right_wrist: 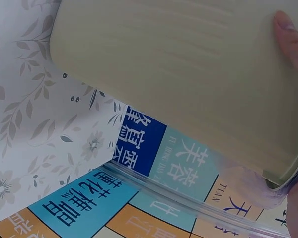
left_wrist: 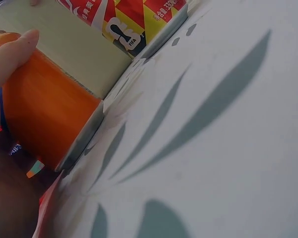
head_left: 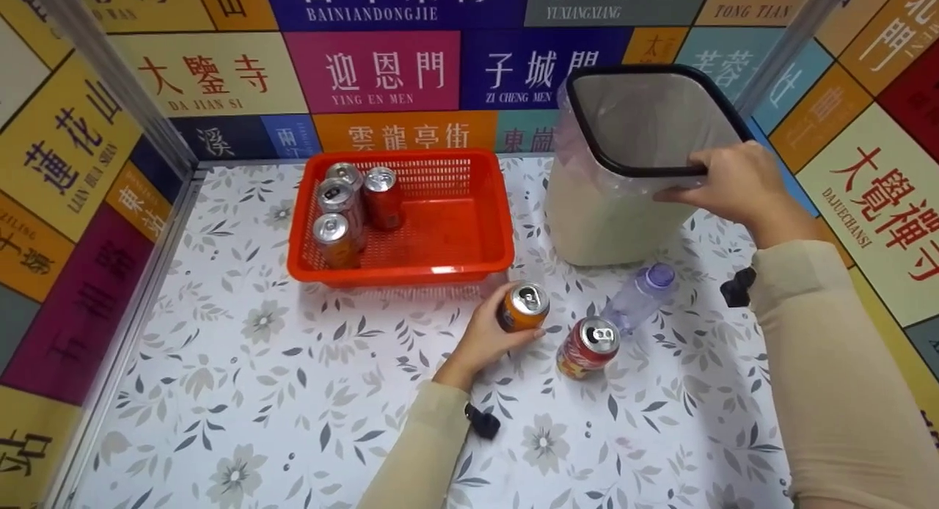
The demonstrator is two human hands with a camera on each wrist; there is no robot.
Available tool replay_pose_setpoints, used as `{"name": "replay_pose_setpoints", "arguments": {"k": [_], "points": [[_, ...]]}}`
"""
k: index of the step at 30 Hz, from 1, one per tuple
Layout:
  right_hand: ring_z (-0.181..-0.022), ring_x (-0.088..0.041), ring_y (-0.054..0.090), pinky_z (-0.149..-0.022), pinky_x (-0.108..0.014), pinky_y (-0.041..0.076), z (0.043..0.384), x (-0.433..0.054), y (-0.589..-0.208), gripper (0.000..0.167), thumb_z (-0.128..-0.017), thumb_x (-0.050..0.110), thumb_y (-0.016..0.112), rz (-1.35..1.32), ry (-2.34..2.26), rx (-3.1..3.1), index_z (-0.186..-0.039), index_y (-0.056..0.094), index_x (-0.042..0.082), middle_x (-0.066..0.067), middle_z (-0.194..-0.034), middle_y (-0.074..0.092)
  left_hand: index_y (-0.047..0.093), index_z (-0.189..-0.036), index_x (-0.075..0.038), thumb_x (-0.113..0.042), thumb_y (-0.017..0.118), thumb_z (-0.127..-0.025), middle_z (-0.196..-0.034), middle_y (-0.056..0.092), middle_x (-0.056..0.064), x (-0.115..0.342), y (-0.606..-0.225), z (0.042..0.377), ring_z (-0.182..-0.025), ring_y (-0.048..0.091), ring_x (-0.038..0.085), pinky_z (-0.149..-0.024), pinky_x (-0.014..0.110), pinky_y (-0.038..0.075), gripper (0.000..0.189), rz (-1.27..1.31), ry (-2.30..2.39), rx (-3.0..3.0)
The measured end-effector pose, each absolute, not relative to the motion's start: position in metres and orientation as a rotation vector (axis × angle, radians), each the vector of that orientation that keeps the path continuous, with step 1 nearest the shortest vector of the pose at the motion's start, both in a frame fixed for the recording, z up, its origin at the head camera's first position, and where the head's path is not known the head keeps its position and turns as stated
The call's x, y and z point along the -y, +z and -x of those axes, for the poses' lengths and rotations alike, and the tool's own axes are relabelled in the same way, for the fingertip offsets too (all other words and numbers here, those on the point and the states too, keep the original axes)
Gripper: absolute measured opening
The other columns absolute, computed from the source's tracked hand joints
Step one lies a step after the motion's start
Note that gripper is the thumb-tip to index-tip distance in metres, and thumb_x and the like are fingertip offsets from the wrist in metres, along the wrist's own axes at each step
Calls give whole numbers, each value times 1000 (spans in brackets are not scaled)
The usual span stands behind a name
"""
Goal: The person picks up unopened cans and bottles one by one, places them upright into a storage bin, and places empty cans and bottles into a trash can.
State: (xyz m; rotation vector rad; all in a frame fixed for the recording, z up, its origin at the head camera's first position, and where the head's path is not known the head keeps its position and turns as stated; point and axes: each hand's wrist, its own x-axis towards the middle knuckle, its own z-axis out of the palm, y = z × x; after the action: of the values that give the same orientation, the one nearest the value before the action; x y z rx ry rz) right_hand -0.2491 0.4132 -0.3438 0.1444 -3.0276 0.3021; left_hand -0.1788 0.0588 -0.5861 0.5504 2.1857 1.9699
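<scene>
My left hand [head_left: 490, 331] grips an orange soda can [head_left: 523, 308] just in front of the red basket; in the left wrist view the can's base [left_wrist: 82, 139] is at the tabletop, touching or nearly so. My right hand [head_left: 737, 182] holds the black rim of a cream trash bin [head_left: 616, 215] lined with a clear bag, thumb outside and fingers over the rim. Right of the held can stands a red and yellow soda can [head_left: 588, 348]. Behind that one lies a clear purplish plastic bottle [head_left: 637, 300]. Both standing and held cans have opened tops.
A red plastic basket [head_left: 447, 234] sits at the back, with several cans [head_left: 334, 241] upright in its left part. Printed sign panels [head_left: 374, 72] wall the back and sides. A flowered white cloth [head_left: 242, 392] covers the table.
</scene>
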Motion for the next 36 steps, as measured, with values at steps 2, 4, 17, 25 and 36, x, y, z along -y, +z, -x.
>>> {"name": "replay_pose_setpoints", "arguments": {"k": [2,4,17,25,36], "points": [[-94,-39,48,-93,-57,36,248,-415,-343,59,-85,61,84,-133,309,3037,-82,63,5,-11,-70,61,53,-153,-15,-24,96,-79,-143,65,6,-60,-586,178,-131,60,24,-119,51,39,86,-531,1970,-2175],[-96,-39,48,-92,-56,36,247,-415,-342,60,-85,61,84,-121,318,3042,-82,63,6,-11,-70,61,53,-154,-15,-26,95,-80,-143,65,6,-60,-585,177,-130,61,24,-119,51,40,86,-513,1977,-2173],[-95,-36,48,-78,-46,35,249,-411,-339,63,-83,68,83,-96,329,3066,-86,68,7,-11,-74,64,48,-152,-14,-22,88,-85,-143,60,8,-54,-556,171,-131,57,27,-118,53,41,79,-502,2057,-2112],[-91,-35,50,-74,-45,37,249,-412,-340,59,-82,63,86,-120,282,3057,-85,70,7,-10,-73,66,42,-151,-12,-13,85,-86,-144,56,13,-47,-518,178,-129,56,30,-112,52,47,78,-592,2163,-2001],[-96,-37,48,-74,-45,36,249,-413,-339,62,-83,67,83,-91,321,3091,-88,71,6,-11,-74,66,45,-151,-3,-14,85,-85,-142,59,15,-44,-448,211,-127,56,25,-114,42,44,79,-789,2230,-2057]]}}
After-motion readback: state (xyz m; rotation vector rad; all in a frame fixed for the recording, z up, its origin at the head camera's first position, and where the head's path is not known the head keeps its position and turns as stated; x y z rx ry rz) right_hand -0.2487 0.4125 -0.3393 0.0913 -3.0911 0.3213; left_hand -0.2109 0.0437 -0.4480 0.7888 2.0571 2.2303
